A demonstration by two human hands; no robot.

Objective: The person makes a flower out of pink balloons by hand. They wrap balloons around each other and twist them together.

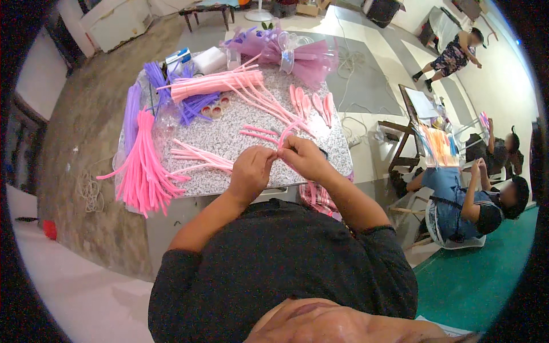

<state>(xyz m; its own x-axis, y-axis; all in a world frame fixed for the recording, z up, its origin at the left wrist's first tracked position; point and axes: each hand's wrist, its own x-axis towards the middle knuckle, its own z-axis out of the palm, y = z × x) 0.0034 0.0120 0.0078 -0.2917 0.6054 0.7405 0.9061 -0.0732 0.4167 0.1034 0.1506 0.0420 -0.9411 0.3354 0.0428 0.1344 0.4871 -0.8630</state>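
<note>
Over the feed I log a makeshift craft workroom: speckled table [209, 136] with bundled pink stems [146, 166], purple wrapped bouquet [309, 62], tape rolls [216, 112]; nearby, a seated person [466, 200] beside orange stems [439, 146].

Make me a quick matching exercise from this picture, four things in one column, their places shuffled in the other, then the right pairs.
Things
1. Curved pink stem
2. Bright pink bundle
3. Pink loops
4. Small red-centred rolls

Places
A. Table's left front corner
B. Beside the blue-purple stems
C. Pinched by left hand and right hand
D. Near the table's right edge

Pairs: 1-C, 2-A, 3-D, 4-B
</note>
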